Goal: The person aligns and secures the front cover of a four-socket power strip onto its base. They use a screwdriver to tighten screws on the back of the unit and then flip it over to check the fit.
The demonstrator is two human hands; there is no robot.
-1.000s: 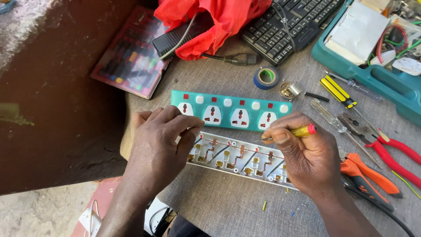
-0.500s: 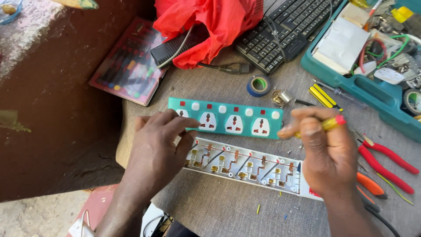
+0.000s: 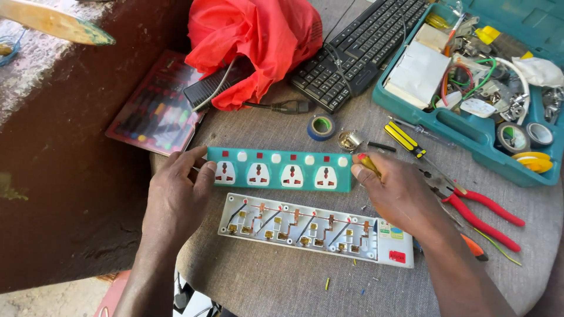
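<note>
A teal power-strip cover (image 3: 279, 169) with four white sockets and red switches lies across the grey cloth-covered table. My left hand (image 3: 176, 196) grips its left end. My right hand (image 3: 399, 191) touches its right end while holding a small yellow-handled screwdriver (image 3: 369, 164). Just in front of the cover lies the open white strip base (image 3: 311, 229), its copper strips and brass contacts showing.
Red-handled pliers (image 3: 484, 211) and a yellow-black screwdriver (image 3: 405, 139) lie to the right. A teal toolbox (image 3: 470, 132) full of parts stands at the back right. A black keyboard (image 3: 358, 50), red cloth (image 3: 252, 44), blue tape roll (image 3: 322, 126) and screwdriver-set case (image 3: 155, 111) lie behind.
Both hands have left the white base and moved up to the two ends of the teal cover. The screwdriver has stayed in my right hand.
</note>
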